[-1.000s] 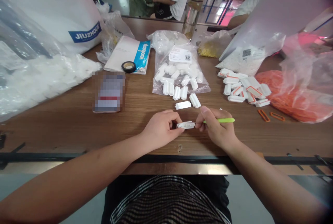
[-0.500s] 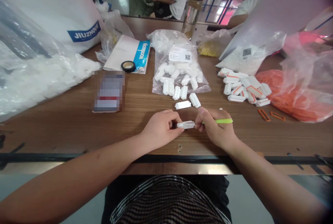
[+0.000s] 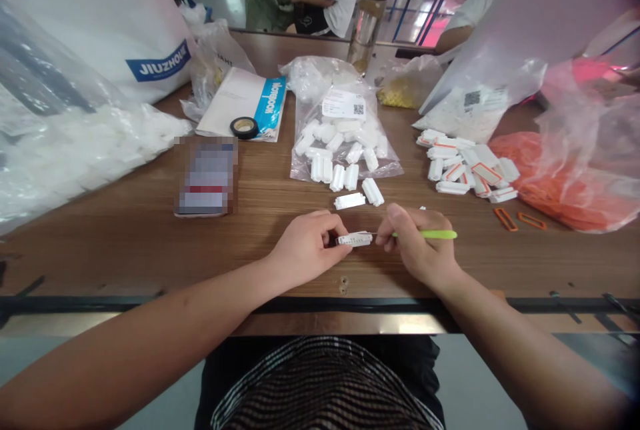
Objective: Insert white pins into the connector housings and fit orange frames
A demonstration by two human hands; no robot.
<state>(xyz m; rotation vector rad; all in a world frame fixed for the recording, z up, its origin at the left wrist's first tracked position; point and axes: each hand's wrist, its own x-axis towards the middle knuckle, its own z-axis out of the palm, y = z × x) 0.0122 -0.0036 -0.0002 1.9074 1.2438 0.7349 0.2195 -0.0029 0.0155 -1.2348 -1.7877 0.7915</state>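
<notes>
Between the thumb and fingers of my left hand (image 3: 313, 243) is a white plastic connector housing (image 3: 355, 239), a row of small holes along its side. My right hand (image 3: 417, 243) is closed around a thin metal pick with a lime-green handle (image 3: 437, 235). The pick's slim shaft reaches left to the housing's right end; whether its tip is inside or just touching, I cannot tell. Just beyond my hands lie loose white housings (image 3: 350, 201), with more on a clear plastic bag (image 3: 345, 143). To the right is a pile of white housings with orange rims (image 3: 467, 167).
Two loose orange rings (image 3: 506, 219) lie beside a bag of orange parts (image 3: 575, 190). At left are a phone (image 3: 207, 177), a notebook (image 3: 230, 103) with black tape (image 3: 244, 127) and a large bag of white parts (image 3: 100, 157). A bottle (image 3: 367, 23) stands behind; a person works beyond.
My right hand has shifted slightly right, drawing the pick outward, so more of its thin shaft and green handle show. My left hand still holds the housing in nearly the same place.
</notes>
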